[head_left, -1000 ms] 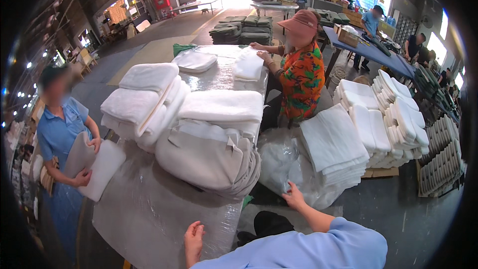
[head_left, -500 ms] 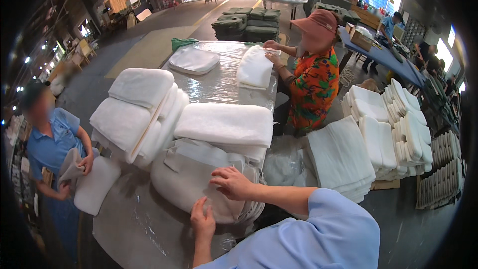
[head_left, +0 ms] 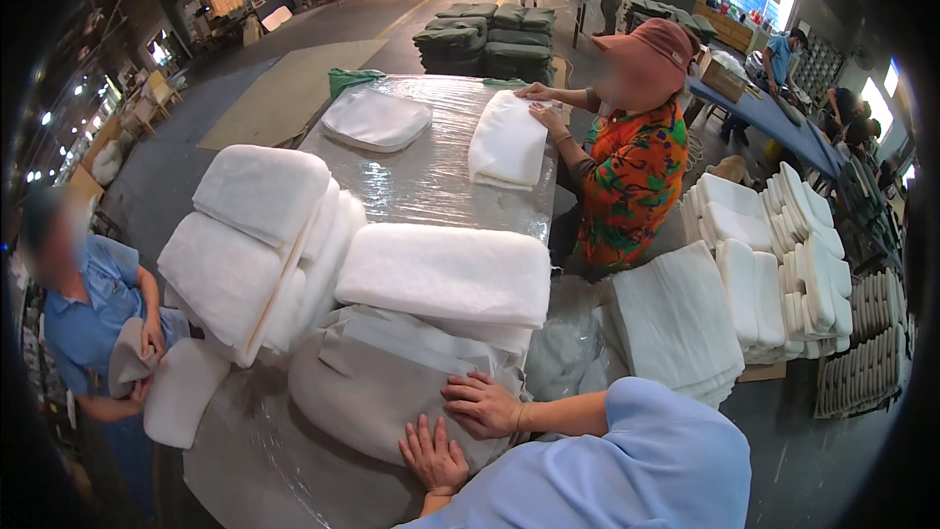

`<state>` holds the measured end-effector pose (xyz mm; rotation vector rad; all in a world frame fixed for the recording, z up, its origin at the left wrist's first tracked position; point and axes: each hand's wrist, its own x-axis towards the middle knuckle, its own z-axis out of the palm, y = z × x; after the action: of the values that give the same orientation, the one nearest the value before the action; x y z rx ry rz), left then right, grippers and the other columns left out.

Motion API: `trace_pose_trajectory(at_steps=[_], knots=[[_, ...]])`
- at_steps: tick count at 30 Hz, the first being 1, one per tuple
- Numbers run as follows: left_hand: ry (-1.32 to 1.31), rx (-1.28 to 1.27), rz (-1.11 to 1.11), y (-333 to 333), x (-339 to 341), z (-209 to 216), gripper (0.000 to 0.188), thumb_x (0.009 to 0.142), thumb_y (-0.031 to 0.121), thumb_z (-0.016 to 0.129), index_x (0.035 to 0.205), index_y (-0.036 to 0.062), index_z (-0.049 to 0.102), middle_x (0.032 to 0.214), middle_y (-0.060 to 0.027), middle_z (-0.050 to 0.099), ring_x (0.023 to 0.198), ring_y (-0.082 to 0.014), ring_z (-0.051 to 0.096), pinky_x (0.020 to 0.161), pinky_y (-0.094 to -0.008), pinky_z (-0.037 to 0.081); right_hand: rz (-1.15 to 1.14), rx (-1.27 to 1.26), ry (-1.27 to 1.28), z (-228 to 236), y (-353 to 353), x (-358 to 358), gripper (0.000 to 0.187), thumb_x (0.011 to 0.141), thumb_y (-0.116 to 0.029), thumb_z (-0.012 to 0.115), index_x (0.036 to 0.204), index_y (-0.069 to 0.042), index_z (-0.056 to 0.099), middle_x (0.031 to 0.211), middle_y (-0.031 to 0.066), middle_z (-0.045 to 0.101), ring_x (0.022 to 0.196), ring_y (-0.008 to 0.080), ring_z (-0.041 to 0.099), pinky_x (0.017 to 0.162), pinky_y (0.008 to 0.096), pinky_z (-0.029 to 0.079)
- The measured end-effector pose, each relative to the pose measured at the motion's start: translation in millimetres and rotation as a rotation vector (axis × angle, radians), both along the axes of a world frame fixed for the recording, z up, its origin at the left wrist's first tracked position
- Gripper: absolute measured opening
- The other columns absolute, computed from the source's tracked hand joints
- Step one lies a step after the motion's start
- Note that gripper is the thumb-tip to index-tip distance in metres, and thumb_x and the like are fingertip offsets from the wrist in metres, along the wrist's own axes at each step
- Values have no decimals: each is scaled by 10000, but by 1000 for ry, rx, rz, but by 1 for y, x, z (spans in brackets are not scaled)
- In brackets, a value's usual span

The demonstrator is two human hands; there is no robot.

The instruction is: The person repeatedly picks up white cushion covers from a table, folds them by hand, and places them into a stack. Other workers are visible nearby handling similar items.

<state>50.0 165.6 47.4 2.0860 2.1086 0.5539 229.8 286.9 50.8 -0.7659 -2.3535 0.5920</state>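
A stack of grey fabric pieces with rounded ends (head_left: pixel 357 397) lies before me on the plastic-covered table (head_left: pixel 264 470). My left hand (head_left: pixel 434 455) rests flat on its near edge, fingers spread. Farther right, my right hand (head_left: pixel 482 405) also lies flat on the top piece with its fingers stretched out. Neither hand grips anything. Right behind the grey stack sits a folded pile of white padding (head_left: pixel 446 274). To its left rises a taller stack of white padding (head_left: pixel 259 196), folded over in thick layers.
Across the table, a person in a red cap (head_left: pixel 636 157) handles a white folded sheet (head_left: pixel 507 142). At left, another person (head_left: pixel 103 304) holds a grey and white pad (head_left: pixel 186 392). White stacks (head_left: pixel 676 313) stand at the right. Dark green bundles (head_left: pixel 485 39) lie beyond the table.
My hands were raised and bent over the grey fabric; now both lie flat on it, the left one farther right. The view has shifted slightly. The person at left has lowered the grey piece.
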Motion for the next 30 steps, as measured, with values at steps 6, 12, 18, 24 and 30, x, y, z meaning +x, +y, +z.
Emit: trace_pose_trajectory(at_steps=[6,12,18,24,30], knots=[[22,14,-5,2,-3,-6,553,918,342,583,1435,154,643,1580,-179,490,1484,-474,377,1233,-657,178,-8,-52,10,4,3,1,281,919,-210,704,1184,-113,704,1368,105,630,1386,324,529,1170,530,370],[18,27,34,-1,-11,-7,537,908,338,581,1406,158,671,1571,-173,504,1475,-467,394,1232,-647,191,-246,-350,353,47,31,10,262,929,-97,713,1191,-104,719,1234,103,700,1195,324,647,989,394,531],[21,35,-27,6,-1,-1,536,904,330,584,1403,157,674,1571,-172,504,1476,-465,393,1227,-639,205,-1012,-281,729,28,104,114,221,978,-118,698,1185,-40,713,927,41,714,791,121,632,755,288,520],[46,55,-3,3,-7,-6,529,904,332,587,1394,154,681,1569,-170,507,1477,-462,391,1231,-638,207,-1169,-897,689,14,114,140,363,987,-220,716,1311,-84,622,984,1,628,813,110,563,668,280,489],[47,42,4,1,-10,-8,528,908,338,586,1396,158,683,1577,-166,502,1487,-454,384,1238,-630,201,-1094,-1035,689,18,110,131,407,984,-272,724,1322,-71,621,1016,29,650,801,130,576,624,313,469]])
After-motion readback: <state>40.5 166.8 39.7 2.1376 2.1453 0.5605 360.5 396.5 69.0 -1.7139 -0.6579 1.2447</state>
